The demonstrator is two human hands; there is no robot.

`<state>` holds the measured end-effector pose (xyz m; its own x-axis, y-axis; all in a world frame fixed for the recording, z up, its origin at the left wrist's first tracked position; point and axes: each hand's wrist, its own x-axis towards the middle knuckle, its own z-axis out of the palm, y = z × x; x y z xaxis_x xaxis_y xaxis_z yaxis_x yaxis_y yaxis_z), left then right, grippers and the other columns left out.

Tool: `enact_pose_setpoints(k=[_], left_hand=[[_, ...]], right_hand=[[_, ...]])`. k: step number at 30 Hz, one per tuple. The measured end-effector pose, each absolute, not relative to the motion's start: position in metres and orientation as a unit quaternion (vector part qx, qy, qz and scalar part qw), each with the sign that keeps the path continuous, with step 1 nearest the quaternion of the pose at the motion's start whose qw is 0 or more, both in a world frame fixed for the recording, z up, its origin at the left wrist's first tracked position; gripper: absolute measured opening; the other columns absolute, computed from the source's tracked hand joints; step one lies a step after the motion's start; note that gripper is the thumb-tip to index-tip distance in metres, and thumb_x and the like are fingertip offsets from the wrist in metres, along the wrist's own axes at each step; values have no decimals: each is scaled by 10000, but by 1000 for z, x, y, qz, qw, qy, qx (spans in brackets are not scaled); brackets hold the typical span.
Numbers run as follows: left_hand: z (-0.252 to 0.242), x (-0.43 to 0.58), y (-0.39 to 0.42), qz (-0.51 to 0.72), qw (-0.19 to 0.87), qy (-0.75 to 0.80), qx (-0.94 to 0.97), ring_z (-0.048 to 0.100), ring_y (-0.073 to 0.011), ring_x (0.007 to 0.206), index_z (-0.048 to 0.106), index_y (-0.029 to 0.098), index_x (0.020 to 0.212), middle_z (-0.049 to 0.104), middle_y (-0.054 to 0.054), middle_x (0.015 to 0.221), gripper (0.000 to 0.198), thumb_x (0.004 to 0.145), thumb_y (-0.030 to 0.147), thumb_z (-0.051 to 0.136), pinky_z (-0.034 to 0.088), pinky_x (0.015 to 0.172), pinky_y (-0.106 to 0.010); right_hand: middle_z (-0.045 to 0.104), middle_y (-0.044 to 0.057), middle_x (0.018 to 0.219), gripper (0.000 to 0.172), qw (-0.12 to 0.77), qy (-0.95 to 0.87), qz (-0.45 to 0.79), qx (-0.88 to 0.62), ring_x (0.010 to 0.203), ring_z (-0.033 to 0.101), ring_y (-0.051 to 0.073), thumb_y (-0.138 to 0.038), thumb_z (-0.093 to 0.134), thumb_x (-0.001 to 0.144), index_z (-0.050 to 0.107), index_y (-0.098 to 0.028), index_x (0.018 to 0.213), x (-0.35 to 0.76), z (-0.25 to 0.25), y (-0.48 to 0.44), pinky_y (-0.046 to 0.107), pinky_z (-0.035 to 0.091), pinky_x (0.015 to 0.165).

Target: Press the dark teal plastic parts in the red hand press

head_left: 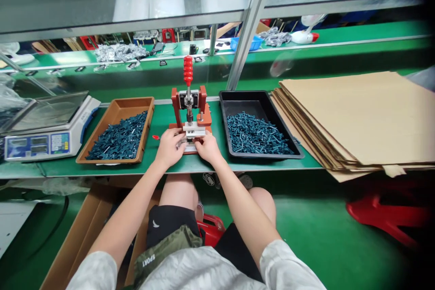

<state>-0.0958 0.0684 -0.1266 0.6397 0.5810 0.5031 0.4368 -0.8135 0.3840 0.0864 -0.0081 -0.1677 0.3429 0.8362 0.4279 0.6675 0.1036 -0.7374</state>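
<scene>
A red bench-top toggle press with a red ribbed handle stands upright on the green workbench. My left hand and my right hand rest close together at its base, touching the pale metal plate. The fingers hide whatever lies there. To the left, a brown tray holds a heap of dark teal plastic parts. A black tray to the right holds similar dark teal pieces. A small red piece lies just left of my left hand.
A digital weighing scale stands at the bench's left end. A tall stack of cardboard sheets lies at the right, overhanging the front edge. A shelf with plastic bags runs above. An open carton sits below left, a red stool below right.
</scene>
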Motion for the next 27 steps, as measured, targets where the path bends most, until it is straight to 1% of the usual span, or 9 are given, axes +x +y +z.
enact_pose_setpoints(k=[3, 5, 8, 13, 16, 18, 21, 23, 27], left_hand=[[-133, -113, 80, 488, 109, 385, 776, 548, -302, 1316, 695, 187, 1188, 632, -148, 1346, 348, 910, 390, 638, 384, 1181, -512], [-134, -111, 91, 531, 210, 434, 697, 598, -270, 1269, 615, 181, 1298, 634, -160, 1339, 455, 979, 494, 525, 438, 1140, -467], [-132, -91, 96, 453, 310, 414, 726, 628, -259, 1254, 537, 182, 1394, 628, -169, 1372, 601, 1032, 603, 306, 473, 1108, -434], [-125, -73, 84, 266, 194, 337, 882, 552, -348, 1345, 458, 124, 1486, 594, -218, 1413, 759, 994, 684, 313, 400, 1163, -520], [-121, -79, 91, 269, 251, 349, 862, 481, -337, 1432, 421, 123, 1516, 539, -226, 1484, 836, 987, 730, 196, 356, 1204, -527], [-108, -79, 96, 330, 275, 364, 826, 412, -339, 1487, 431, 127, 1511, 489, -232, 1532, 879, 963, 775, 199, 294, 1243, -533], [-68, -67, 90, 480, 277, 298, 777, 378, -310, 1515, 380, 184, 1543, 428, -200, 1590, 786, 989, 729, 266, 270, 1264, -504], [-35, -53, 76, 547, 277, 205, 763, 416, -291, 1494, 332, 247, 1563, 428, -159, 1596, 693, 1015, 670, 299, 330, 1240, -476], [2, -30, 37, 565, 271, 109, 772, 590, -270, 1311, 431, 296, 1475, 580, -113, 1397, 537, 1037, 592, 335, 479, 1123, -435]], right_hand=[[703, 114, 1066, 189, 481, -569, 94, -660, 985, 671, 254, -183, 609, 860, 782, -181, 938, 86, -169, -8, 405, 535, 965], [708, 116, 1070, 177, 484, -561, 103, -664, 1000, 676, 257, -183, 613, 854, 779, -180, 914, 87, -169, -7, 403, 534, 975], [721, 107, 1054, 167, 489, -547, 124, -668, 984, 685, 254, -191, 620, 842, 771, -188, 913, 89, -169, -6, 391, 544, 960], [757, 83, 967, 163, 482, -526, 168, -681, 926, 698, 252, -168, 619, 798, 731, -199, 914, 97, -170, -5, 369, 557, 883], [763, 59, 930, 252, 512, -475, 214, -683, 856, 709, 224, -127, 613, 753, 696, -199, 980, 100, -172, -2, 346, 570, 826], [770, 45, 942, 364, 542, -434, 258, -672, 820, 717, 200, -98, 606, 724, 669, -190, 1071, 101, -174, 1, 330, 580, 796], [783, 59, 1006, 378, 537, -447, 288, -655, 900, 729, 207, -79, 621, 699, 689, -179, 1056, 104, -174, 4, 342, 577, 856], [788, 64, 1032, 350, 526, -466, 291, -649, 953, 729, 222, -92, 639, 706, 717, -178, 1036, 105, -171, 5, 354, 569, 892], [801, 47, 969, 318, 516, -467, 303, -651, 902, 736, 225, -90, 619, 722, 751, -167, 1000, 105, -162, 3, 330, 571, 851]])
